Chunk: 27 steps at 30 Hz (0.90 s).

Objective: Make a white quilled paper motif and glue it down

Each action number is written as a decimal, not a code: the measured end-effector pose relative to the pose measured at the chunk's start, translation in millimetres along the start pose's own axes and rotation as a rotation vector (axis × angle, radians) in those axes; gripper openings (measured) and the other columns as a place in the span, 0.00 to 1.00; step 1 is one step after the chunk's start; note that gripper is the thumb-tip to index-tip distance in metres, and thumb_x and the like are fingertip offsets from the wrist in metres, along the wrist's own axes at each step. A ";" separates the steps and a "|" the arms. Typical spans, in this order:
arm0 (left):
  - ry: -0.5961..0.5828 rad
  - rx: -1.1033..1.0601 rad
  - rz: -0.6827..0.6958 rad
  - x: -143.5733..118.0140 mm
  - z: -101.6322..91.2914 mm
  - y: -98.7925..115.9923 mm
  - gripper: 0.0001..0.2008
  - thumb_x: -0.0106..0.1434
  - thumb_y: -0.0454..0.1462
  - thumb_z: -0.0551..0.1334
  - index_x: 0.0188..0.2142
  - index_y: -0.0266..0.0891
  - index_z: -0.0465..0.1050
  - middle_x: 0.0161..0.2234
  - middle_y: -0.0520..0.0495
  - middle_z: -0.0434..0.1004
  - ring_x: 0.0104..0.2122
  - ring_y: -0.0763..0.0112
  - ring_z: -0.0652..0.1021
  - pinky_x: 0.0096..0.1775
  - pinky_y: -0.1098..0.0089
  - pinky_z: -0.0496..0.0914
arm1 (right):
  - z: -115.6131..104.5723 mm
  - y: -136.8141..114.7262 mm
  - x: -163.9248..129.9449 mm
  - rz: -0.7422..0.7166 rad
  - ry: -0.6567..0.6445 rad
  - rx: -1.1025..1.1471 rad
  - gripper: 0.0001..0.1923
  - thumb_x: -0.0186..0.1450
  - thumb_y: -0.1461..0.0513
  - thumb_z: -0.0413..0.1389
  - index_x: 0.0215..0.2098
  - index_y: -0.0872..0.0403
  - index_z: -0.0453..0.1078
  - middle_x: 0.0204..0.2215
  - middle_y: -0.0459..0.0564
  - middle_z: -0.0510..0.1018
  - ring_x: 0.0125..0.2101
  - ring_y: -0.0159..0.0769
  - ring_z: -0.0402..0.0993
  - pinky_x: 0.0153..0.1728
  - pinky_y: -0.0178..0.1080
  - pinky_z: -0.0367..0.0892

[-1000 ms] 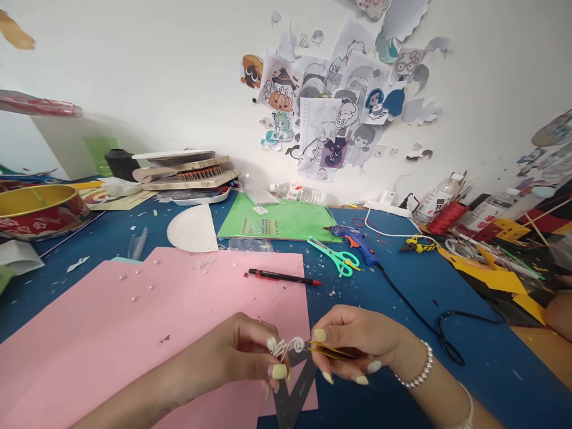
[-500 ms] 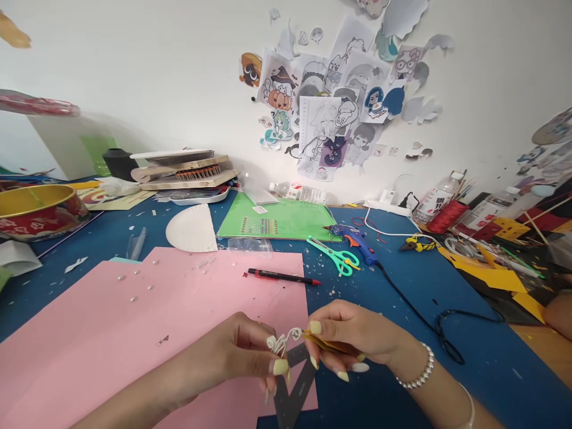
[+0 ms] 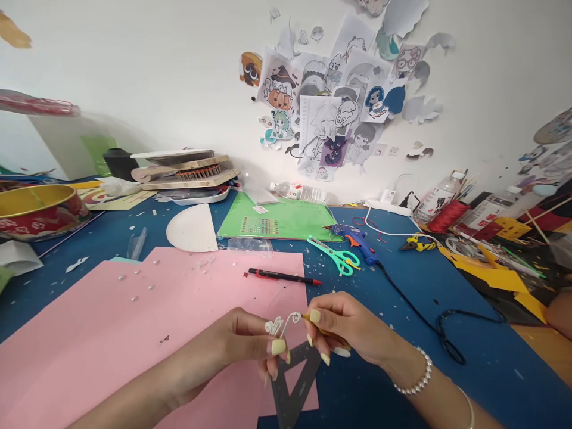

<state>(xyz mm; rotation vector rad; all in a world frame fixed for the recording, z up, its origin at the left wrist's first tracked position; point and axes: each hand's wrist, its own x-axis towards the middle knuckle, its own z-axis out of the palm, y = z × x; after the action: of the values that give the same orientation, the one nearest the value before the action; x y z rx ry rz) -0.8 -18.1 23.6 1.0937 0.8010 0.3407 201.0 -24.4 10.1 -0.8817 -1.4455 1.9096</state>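
Observation:
My left hand (image 3: 250,342) pinches a thin white wire (image 3: 277,326) between thumb and fingers; the wire is bent into loops with curled ends. At its right end, a small spiral meets the tip of a narrow gold-coloured tool that looks like tweezers (image 3: 329,335). My right hand (image 3: 346,325) is closed round these tweezers, covering most of them. Below the hands, a dark grey set square (image 3: 300,387) lies across the edge of the pink sheet (image 3: 179,333). A black and red pen (image 3: 283,276) rests on that sheet farther back.
Green-handled scissors (image 3: 335,256) and a blue glue gun (image 3: 360,243) with a black cord lie right of the pen. Behind them is a green sheet (image 3: 290,217). A red and gold bowl (image 3: 44,217) stands at left; bottles (image 3: 438,196) at right.
My right hand has risen slightly and moved a little left, with the tweezers turned. The wire's right-hand spiral has shifted slightly upward. My left hand still pinches the wire.

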 end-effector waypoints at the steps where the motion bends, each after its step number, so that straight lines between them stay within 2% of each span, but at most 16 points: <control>1: 0.003 0.002 0.002 0.0 -0.4 0.4 0.10 0.51 0.40 0.62 0.23 0.36 0.76 0.18 0.51 0.72 0.22 0.73 0.69 0.29 0.74 0.63 | -0.2 0.1 -0.3 0.000 -0.004 -0.002 0.17 0.60 0.55 0.48 0.24 0.61 0.65 0.13 0.42 0.67 0.09 0.17 0.53 0.09 0.24 0.46; 8: -0.005 -0.010 0.014 -0.1 -0.2 1.3 0.09 0.52 0.39 0.62 0.23 0.35 0.76 0.19 0.51 0.73 0.22 0.74 0.69 0.29 0.74 0.63 | 0.7 1.9 -1.2 -0.027 -0.020 0.012 0.16 0.61 0.56 0.48 0.24 0.61 0.66 0.12 0.41 0.65 0.09 0.17 0.53 0.09 0.24 0.45; 14: -0.018 -0.112 -0.003 2.4 0.3 -3.4 0.10 0.51 0.41 0.63 0.22 0.34 0.75 0.18 0.51 0.72 0.21 0.75 0.68 0.26 0.75 0.62 | 7.0 1.0 -0.2 -0.117 0.068 -0.008 0.15 0.61 0.56 0.48 0.25 0.60 0.65 0.13 0.42 0.66 0.10 0.17 0.50 0.10 0.24 0.45; 20: -0.040 -0.227 -0.030 2.9 0.3 -3.6 0.10 0.51 0.39 0.63 0.21 0.33 0.74 0.18 0.51 0.72 0.20 0.77 0.68 0.25 0.77 0.61 | 11.8 0.6 -1.6 -0.181 0.182 -0.084 0.15 0.61 0.57 0.48 0.24 0.60 0.66 0.13 0.42 0.66 0.12 0.18 0.55 0.12 0.25 0.46; 27: -0.082 -0.371 -0.062 6.2 1.7 -10.8 0.10 0.49 0.38 0.64 0.20 0.32 0.74 0.16 0.50 0.73 0.16 0.79 0.68 0.22 0.79 0.60 | 12.9 1.1 -2.4 -0.212 0.226 -0.123 0.15 0.61 0.56 0.48 0.25 0.59 0.67 0.14 0.43 0.66 0.13 0.20 0.56 0.13 0.26 0.48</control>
<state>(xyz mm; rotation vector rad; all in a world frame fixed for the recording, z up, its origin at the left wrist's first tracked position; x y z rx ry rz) 3.2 -20.2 11.9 0.7290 0.6648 0.3725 192.2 -34.1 11.9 -0.9276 -1.4671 1.5289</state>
